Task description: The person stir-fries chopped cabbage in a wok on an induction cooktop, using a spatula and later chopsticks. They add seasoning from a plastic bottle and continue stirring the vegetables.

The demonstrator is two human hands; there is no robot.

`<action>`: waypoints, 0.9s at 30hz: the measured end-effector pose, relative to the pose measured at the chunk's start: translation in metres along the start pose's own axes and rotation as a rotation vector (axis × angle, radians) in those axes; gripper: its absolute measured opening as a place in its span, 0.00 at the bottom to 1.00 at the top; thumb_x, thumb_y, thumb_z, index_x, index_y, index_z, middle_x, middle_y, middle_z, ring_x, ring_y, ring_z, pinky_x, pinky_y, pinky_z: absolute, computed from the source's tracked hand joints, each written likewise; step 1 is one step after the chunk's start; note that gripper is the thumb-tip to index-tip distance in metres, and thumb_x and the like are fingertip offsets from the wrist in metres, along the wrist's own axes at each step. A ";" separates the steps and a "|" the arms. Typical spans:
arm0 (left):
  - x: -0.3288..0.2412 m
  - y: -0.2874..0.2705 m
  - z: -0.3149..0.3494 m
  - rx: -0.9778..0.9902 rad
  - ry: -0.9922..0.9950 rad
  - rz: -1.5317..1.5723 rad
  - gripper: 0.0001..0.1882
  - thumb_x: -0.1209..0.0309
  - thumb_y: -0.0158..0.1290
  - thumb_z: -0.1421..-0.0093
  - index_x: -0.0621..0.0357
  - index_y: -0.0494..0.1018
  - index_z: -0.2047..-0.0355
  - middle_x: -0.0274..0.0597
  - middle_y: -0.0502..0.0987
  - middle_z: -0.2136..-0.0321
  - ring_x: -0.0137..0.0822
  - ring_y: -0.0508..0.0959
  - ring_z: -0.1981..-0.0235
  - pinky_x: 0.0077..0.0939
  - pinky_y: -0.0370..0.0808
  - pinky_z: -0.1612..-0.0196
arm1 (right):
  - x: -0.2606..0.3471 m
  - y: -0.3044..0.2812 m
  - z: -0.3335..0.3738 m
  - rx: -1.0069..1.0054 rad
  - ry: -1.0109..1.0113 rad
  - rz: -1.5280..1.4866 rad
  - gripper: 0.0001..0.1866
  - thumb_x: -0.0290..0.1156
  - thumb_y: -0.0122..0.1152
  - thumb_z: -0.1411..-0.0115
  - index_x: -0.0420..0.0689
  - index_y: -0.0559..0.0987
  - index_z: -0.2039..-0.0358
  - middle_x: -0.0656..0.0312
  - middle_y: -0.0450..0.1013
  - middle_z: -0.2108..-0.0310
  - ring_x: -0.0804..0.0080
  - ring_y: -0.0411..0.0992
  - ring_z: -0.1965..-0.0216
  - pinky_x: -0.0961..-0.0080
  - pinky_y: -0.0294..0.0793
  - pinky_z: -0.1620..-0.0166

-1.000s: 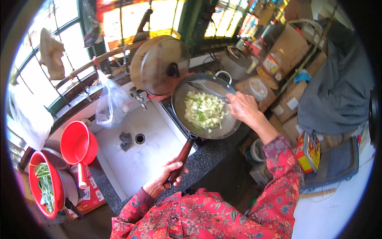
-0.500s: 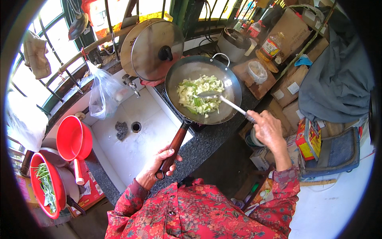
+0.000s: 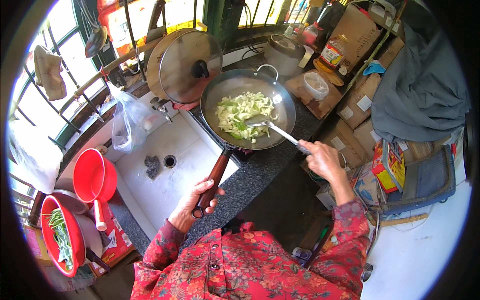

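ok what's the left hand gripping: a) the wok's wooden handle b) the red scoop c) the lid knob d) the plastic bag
a, the left hand is closed around the end of the wooden handle of the wok, while the right hand holds the spatula in the cabbage.
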State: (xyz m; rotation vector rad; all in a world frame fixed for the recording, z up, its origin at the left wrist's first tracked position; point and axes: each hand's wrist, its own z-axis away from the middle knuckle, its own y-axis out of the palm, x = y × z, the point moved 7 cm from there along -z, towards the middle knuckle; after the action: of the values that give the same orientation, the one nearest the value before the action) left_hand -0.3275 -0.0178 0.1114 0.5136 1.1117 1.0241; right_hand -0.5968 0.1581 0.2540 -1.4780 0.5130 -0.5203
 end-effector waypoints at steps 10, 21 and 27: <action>0.005 -0.008 0.000 -0.063 0.003 0.043 0.24 0.61 0.52 0.36 0.54 0.61 0.44 0.50 0.78 0.68 0.33 0.75 0.83 0.20 0.70 0.89 | 0.005 -0.002 0.002 -0.169 0.033 -0.105 0.23 0.25 0.54 0.47 0.50 0.77 0.50 0.50 0.76 0.69 0.51 0.76 0.64 0.56 0.74 0.61; 0.005 -0.003 0.000 -0.022 0.063 0.041 0.24 0.59 0.50 0.35 0.58 0.61 0.45 0.52 0.77 0.66 0.31 0.74 0.83 0.18 0.70 0.89 | 0.002 0.025 -0.027 -0.246 0.098 -0.268 0.22 0.23 0.51 0.47 0.48 0.77 0.50 0.48 0.78 0.65 0.49 0.76 0.60 0.57 0.75 0.58; 0.005 -0.006 -0.002 -0.062 0.036 0.040 0.24 0.60 0.50 0.35 0.59 0.61 0.45 0.52 0.77 0.66 0.32 0.75 0.82 0.19 0.70 0.89 | 0.025 0.024 -0.041 -0.244 0.012 -0.226 0.20 0.24 0.51 0.46 0.47 0.78 0.51 0.47 0.77 0.65 0.49 0.77 0.61 0.57 0.76 0.58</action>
State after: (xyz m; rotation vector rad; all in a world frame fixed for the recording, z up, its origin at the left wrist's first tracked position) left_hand -0.3262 -0.0162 0.1039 0.4707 1.1021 1.1028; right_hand -0.6019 0.1112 0.2283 -1.7793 0.4321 -0.6614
